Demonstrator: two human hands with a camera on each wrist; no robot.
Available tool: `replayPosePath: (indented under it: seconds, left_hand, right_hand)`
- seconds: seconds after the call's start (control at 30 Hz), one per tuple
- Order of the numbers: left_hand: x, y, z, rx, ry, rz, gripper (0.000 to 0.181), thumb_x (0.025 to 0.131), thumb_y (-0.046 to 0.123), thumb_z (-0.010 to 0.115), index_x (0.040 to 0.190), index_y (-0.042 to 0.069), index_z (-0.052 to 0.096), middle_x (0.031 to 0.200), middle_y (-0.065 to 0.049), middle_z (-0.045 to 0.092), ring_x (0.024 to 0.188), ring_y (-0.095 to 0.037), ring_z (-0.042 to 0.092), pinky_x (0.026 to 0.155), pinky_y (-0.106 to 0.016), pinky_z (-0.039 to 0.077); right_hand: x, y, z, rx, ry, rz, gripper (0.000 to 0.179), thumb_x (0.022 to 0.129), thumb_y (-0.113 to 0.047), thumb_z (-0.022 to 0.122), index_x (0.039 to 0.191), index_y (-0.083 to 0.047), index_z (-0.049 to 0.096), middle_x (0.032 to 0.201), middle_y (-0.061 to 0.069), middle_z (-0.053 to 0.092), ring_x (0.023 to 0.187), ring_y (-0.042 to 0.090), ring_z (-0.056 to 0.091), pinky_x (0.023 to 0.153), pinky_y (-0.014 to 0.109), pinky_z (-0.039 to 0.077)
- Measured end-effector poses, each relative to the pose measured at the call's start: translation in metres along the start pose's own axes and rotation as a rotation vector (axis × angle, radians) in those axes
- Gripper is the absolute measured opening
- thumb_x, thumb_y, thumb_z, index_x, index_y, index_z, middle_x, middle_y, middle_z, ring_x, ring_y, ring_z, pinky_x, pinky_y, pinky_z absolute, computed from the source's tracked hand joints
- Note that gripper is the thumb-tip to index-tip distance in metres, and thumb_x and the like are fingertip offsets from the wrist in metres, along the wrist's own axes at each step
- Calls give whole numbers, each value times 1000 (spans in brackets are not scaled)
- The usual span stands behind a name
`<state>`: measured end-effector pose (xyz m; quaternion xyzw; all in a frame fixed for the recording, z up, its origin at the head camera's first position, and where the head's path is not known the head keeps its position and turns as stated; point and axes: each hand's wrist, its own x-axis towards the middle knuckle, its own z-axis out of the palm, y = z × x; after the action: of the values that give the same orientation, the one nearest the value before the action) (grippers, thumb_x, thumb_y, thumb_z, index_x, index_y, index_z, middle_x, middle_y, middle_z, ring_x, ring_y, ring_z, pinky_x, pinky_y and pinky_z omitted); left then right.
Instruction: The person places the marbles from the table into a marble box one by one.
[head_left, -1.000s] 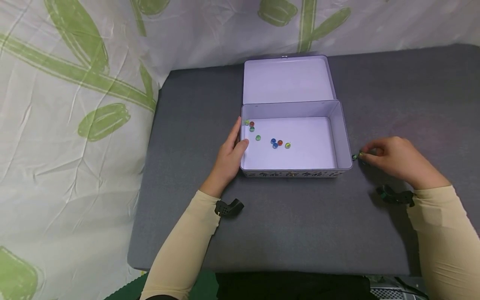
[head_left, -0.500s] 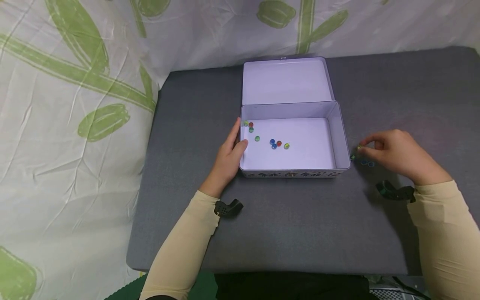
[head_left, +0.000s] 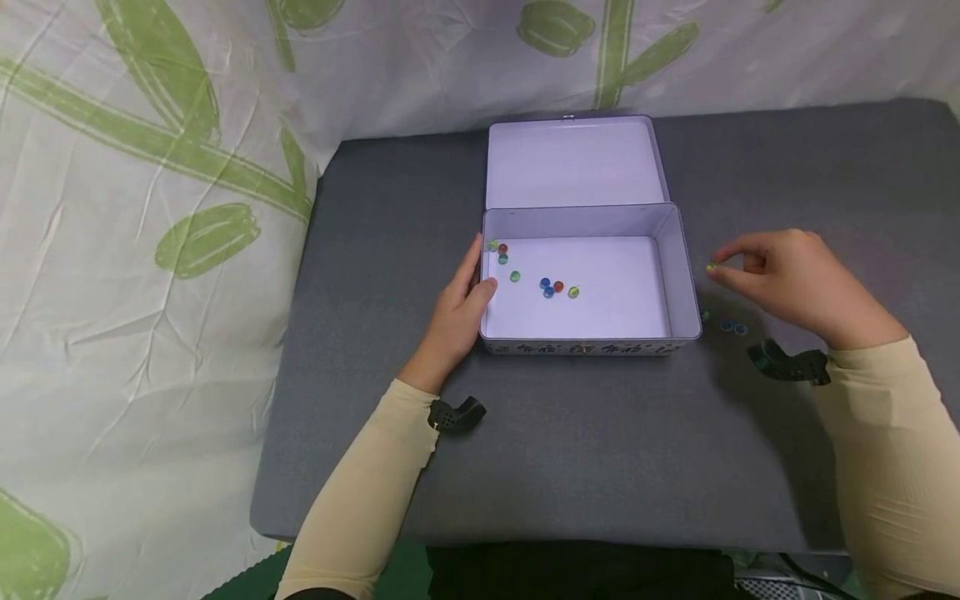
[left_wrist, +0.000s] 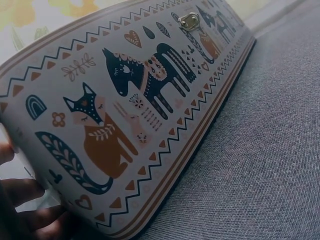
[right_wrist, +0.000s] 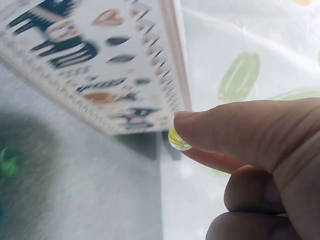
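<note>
An open tin box (head_left: 622, 321) with a pale inside stands on the grey table. Several glass marbles lie on its floor toward the left, among them a red marble (head_left: 558, 287) and a blue marble (head_left: 545, 283). My left hand (head_left: 452, 321) grips the box's left wall, thumb over the rim and fingers along the outside. Beyond the box's right side, my right hand (head_left: 795, 283) pinches a clear marble with yellow swirls (right_wrist: 178, 139) between thumb and forefinger, above the table. Under it on the table lie two blue marbles (head_left: 741, 330) and a green marble (head_left: 705, 316) close to the box.
The hinged lid (head_left: 573, 162) lies back behind the box. A white curtain (head_left: 420, 67) with green leaf prints hangs along the table's back and left edges. The box's printed front bears a metal clasp (left_wrist: 189, 21).
My right hand has raised the yellow-swirled marble off the table and moved toward the back, uncovering the two blue marbles. My left hand has stayed on the box.
</note>
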<state>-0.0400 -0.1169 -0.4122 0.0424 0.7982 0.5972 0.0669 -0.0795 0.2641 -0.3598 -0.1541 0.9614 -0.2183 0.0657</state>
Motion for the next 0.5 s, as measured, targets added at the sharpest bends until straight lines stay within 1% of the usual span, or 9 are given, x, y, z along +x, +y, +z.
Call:
replayPosePath:
  seconds: [0.07, 0.2, 0.33, 0.5]
  left_hand:
    - [4, -11, 1, -5, 8, 3, 61, 102, 20, 42, 158, 25, 17, 162, 5, 18, 145, -3, 18, 118, -32, 19]
    - [11, -33, 3, 2, 25, 27, 60, 102, 28, 43, 156, 35, 18, 160, 15, 18, 144, 2, 17, 118, -29, 18]
    - [11, -34, 4, 14, 36, 38, 61, 101, 30, 43, 157, 32, 19, 159, 18, 18, 143, 4, 16, 118, -29, 17]
    - [12, -35, 5, 8, 45, 29, 62, 100, 31, 44, 157, 31, 20, 159, 18, 20, 143, 3, 18, 118, -29, 19]
  right_hand:
    - [4, -7, -2, 2, 4, -13, 23, 92, -26, 69, 105, -8, 74, 56, 2, 45, 45, 10, 30, 48, 29, 29]
    - [12, -23, -4, 11, 3, -36, 22, 93, -28, 67, 105, -10, 74, 55, 1, 42, 45, 10, 28, 48, 29, 29]
    - [21, -37, -6, 29, 6, -59, 22, 93, -29, 67, 105, -12, 74, 54, 0, 40, 46, 9, 28, 49, 28, 29]
    - [33, -55, -7, 41, -4, -107, 19, 92, -27, 68, 103, -12, 74, 55, -1, 37, 47, 9, 27, 50, 28, 29]
